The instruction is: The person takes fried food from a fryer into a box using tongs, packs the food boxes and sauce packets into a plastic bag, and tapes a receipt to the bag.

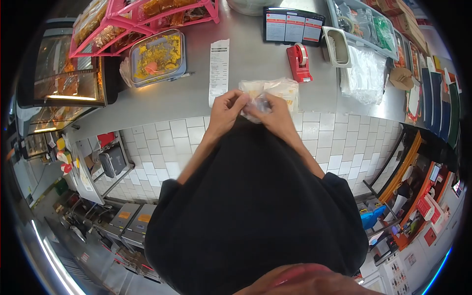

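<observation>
My left hand (229,109) and my right hand (273,112) meet at the counter's front edge, fingers pinched on a crumpled clear plastic bag (258,104) between them. What the bag holds is too small to make out. Just behind my hands lies a pale packet with yellow marks (282,87). A long printed receipt (219,66) lies flat on the steel counter (255,54), beyond my left hand. To the right of the packet stands a red tape dispenser (299,64).
A tray with yellow food bits (157,56) and pink racks (147,19) stand at the left. Behind are a tablet (293,25) and a metal container (337,47). White plastic bags (363,73) and a bin of supplies (366,27) are at the right.
</observation>
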A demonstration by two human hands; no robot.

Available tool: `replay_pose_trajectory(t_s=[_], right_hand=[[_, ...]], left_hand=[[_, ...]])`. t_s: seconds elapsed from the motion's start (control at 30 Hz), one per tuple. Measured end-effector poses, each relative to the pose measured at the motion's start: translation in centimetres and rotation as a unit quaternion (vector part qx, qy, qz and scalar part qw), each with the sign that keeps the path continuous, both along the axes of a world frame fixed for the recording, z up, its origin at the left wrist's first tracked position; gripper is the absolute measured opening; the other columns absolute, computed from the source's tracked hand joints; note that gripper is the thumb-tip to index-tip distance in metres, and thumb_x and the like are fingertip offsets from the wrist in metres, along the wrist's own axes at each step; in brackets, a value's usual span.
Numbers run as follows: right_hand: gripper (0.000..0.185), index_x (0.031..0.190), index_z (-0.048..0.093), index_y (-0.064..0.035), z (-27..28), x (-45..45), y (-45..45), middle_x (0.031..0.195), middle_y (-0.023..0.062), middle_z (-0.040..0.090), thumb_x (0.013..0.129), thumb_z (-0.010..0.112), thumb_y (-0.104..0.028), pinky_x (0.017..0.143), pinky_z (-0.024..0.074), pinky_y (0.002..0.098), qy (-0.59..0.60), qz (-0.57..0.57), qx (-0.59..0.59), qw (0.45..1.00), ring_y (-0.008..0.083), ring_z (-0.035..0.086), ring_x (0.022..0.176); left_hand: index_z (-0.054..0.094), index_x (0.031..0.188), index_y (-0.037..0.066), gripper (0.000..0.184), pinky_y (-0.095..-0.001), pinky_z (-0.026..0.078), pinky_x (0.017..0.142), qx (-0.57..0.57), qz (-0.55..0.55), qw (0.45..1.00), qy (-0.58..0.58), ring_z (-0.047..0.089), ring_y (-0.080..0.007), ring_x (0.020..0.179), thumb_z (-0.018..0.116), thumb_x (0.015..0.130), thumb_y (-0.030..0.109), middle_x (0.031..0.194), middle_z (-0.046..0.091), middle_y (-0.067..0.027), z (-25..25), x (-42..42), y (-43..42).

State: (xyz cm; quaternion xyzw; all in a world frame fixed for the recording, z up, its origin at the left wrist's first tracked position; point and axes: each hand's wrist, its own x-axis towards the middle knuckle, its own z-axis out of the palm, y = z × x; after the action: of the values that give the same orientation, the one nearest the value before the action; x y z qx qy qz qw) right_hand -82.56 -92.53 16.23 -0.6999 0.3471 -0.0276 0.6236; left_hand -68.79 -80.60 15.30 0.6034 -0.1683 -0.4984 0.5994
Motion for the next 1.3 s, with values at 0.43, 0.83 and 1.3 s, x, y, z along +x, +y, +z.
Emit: replay_pose_trajectory(t_s=[0.43,0.83,1.3], right_hand=[[0.03,0.104,0.064,-0.0009,0.9,-0.8,-4.5,0.081,0.0033,0.065,0.1,0.062,-0.031,0.073,0.0478,0.0316,-0.129,0.023,0.277,0.952,0.0119,0.057,0.075],[0.044,0.085,0.069,0.0051,3.4,4.5,-3.2,0.08,0.0244,0.067,0.085,0.072,-0.039,0.074,0.0493,0.0489,0.058,0.169,-0.334,0.925,0.0416,0.066,0.08],[0.012,0.079,0.074,-0.0055,-8.2,7.5,-0.4,0.087,0.0101,0.071,0.078,0.066,-0.015,0.076,0.0479,0.0401,0.162,0.252,-0.629,0.717,0.0269,0.066,0.094]], left_hand=[[0.029,0.154,0.007,0.12,-0.0502,0.027,0.117,-0.244,-0.122,0.867,-0.417,0.03,-0.037,0.146,0.09,0.058,0.045,0.158,0.033,-0.0168,-8.8,-0.5,-5.6],[0.045,0.145,0.006,0.079,-0.0497,0.033,0.111,-0.147,-0.183,0.765,-0.6,0.038,-0.0327,0.14,0.075,0.079,0.036,0.152,0.042,-0.0139,-11.8,1.2,-6.2],[0.049,0.14,0.008,0.058,-0.0488,0.042,0.099,-0.065,-0.141,0.909,-0.387,0.054,-0.0349,0.116,0.065,0.09,0.034,0.133,0.055,-0.0158,-17.2,-0.5,-6.1]])
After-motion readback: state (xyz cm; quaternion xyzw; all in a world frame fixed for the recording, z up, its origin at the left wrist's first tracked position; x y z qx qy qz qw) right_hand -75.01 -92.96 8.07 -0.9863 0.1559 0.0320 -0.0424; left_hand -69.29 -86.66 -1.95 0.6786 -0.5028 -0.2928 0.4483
